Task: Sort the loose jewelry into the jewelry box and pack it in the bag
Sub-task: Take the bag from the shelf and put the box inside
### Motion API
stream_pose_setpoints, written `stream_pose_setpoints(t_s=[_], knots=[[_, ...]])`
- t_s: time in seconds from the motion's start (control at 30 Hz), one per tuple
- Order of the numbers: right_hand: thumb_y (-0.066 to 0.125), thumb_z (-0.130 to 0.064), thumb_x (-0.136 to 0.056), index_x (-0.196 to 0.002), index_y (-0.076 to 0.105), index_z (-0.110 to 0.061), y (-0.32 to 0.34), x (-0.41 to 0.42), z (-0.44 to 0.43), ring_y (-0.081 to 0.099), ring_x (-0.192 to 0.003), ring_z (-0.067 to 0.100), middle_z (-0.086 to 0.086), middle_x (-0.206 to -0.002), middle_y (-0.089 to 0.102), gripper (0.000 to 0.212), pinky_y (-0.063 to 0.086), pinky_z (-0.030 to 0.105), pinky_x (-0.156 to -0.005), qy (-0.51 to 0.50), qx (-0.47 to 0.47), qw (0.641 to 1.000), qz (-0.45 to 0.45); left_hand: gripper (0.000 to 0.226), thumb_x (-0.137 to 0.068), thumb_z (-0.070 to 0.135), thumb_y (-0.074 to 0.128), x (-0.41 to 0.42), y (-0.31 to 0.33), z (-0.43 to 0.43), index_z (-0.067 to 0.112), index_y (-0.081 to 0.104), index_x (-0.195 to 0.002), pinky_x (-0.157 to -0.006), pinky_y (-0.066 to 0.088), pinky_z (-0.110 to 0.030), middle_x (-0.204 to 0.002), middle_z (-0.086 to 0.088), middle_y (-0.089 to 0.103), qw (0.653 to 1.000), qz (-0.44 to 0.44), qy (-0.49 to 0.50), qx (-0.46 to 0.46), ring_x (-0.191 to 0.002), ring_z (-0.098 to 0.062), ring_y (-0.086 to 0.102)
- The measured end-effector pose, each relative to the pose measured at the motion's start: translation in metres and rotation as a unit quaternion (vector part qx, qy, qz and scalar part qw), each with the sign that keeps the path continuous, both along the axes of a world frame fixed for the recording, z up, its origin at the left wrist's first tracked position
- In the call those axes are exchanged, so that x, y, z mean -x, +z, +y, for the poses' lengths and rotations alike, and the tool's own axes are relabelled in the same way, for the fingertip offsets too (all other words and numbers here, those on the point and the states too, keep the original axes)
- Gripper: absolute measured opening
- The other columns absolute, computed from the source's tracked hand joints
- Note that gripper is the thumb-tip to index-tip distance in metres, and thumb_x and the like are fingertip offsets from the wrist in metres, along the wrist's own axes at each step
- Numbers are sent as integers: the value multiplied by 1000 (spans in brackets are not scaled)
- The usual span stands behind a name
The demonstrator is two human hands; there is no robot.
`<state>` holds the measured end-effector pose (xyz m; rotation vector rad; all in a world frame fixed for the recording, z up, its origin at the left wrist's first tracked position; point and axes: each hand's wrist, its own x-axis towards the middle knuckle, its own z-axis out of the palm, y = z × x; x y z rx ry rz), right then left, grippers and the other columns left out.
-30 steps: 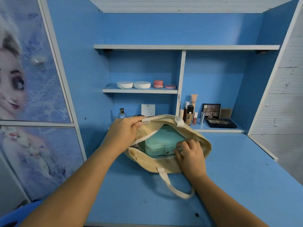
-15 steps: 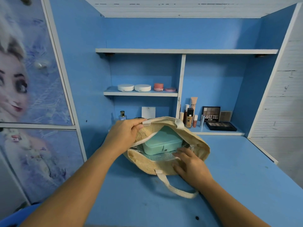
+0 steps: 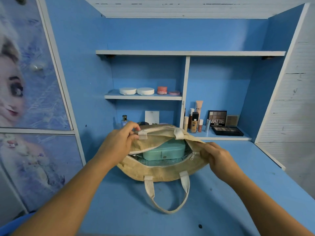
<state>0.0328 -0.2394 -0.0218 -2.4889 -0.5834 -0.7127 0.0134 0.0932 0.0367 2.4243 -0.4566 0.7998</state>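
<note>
- The mint jewelry box (image 3: 163,150) lies closed inside the woven bag (image 3: 162,172), which sits on the counter (image 3: 238,193).
- The left hand (image 3: 117,143) pinches the bag's far rim; the right hand (image 3: 216,155) pinches its right end beside the zipper pull (image 3: 192,155).
- The bag looks soft and floppy, the box rigid and probably light, so the rim needs holding taut while zipping.

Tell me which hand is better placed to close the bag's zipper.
Probably the right hand: it pinches the bag beside the zipper pull, while the left hand holds the far rim.
</note>
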Motion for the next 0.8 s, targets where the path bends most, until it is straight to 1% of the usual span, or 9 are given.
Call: stream_pose_setpoints(t_s=[0.1,0.2,0.27,0.37,0.43,0.57,0.63,0.7,0.8], knots=[[38,12,-87,-121,61,-32,14,4,-2,56,-75,8,-3,-90,58,60,43,11,-63,27,-44,997,66,30,-96,13,56,-6,8,8,42,50,-94,-68,53,-39,-78,15,68,999,37,-31,20,-71,-17,66],[32,12,-86,-113,63,-43,16,11,-6,54,-71,-3,-11,-110,63,69,42,9,-61,66,-84,977,184,36,-96,13,57,-16,15,14,48,51,-90,-64,46,-36,-70,-2,68,997,61,-41,27,-61,-22,56],[30,13,-87,-104,67,-45,13,16,-12,53,-72,-1,-18,-118,61,71,44,16,-63,92,-130,957,244,42,-95,11,58,-18,13,16,52,53,-88,-63,43,-33,-66,-3,67,996,73,-49,28,-57,-18,52],[31,11,-91,-103,68,-44,6,24,-17,52,-75,13,-11,-115,64,67,46,26,-66,91,-165,943,276,40,-94,9,59,-18,0,15,48,56,-89,-63,47,-39,-66,4,66,995,76,-50,32,-58,-22,54],[33,8,-92,-110,63,-50,0,29,-16,55,-78,18,-1,-113,64,67,47,27,-70,83,-160,949,258,29,-94,9,58,-15,-10,11,38,58,-91,-64,50,-42,-76,7,67,999,23,-33,26,-65,-19,57],[46,3,-92,-129,44,-50,-6,43,-7,56,-82,19,-2,-105,52,64,51,25,-71,90,-172,959,205,11,-87,13,60,13,-29,-27,21,62,-95,-73,43,-42,-97,1,60,968,-218,109,-66,-84,-23,50],[52,3,-90,-134,39,-46,-4,48,-2,56,-78,18,-7,-107,50,68,54,29,-67,106,-189,955,200,16,-82,11,66,33,-38,-66,23,64,-91,-68,41,-38,-93,1,59,966,-242,59,-70,-79,-22,48],[57,1,-88,-138,36,-45,-1,49,2,56,-81,14,-11,-111,49,71,54,29,-68,113,-192,953,205,9,-82,17,70,45,-49,-101,23,66,-88,-64,45,-37,-86,5,60,979,-187,-25,-82,-77,-19,51],[60,-2,-87,-142,33,-40,0,50,7,54,-92,5,-14,-113,48,72,49,20,-72,112,-182,959,187,12,-85,37,69,44,-57,-135,26,70,-90,-72,51,-36,-88,9,65,999,15,-25,-36,-85,-15,58]])
